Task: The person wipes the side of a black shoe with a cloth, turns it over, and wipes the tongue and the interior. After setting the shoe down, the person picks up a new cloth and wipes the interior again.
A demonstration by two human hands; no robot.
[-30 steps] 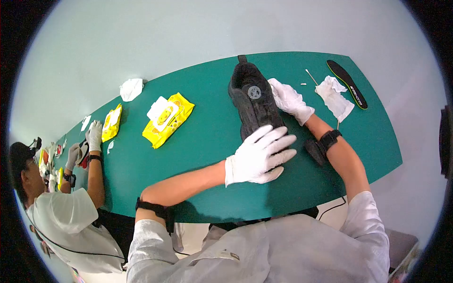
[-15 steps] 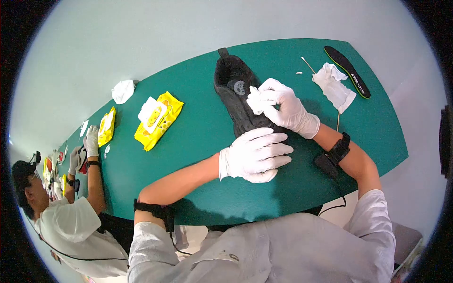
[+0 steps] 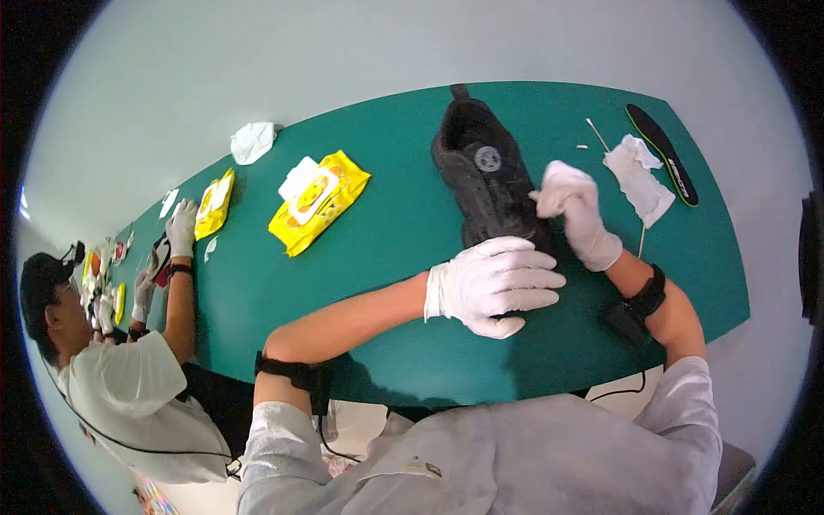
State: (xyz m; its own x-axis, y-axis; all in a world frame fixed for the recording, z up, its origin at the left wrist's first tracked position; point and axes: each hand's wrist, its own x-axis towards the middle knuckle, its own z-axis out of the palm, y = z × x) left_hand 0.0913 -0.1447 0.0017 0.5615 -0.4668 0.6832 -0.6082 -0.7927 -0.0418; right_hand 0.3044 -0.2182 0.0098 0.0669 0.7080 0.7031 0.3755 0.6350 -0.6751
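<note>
A black shoe [image 3: 481,176] lies on the green table, with a round grey mark inside its opening. My left hand [image 3: 498,283], in a white glove, lies over the toe end with its fingers draped across, holding it. Just right of the shoe is my gloved right hand [image 3: 590,232], closed around a crumpled white wipe [image 3: 566,184]. The toe under my left hand is mostly hidden.
On the right lie a black insole [image 3: 663,154], a spread white wipe [image 3: 642,184] and a cotton swab [image 3: 596,135]. To the left sit yellow wipe packs [image 3: 319,204] and a crumpled white cloth [image 3: 252,142]. A co-worker [image 3: 120,369] works at far left.
My right hand has moved with the wipe from the shoe's upper to beside its right edge. My left hand stays over the toe. The whole view has shifted slightly.
</note>
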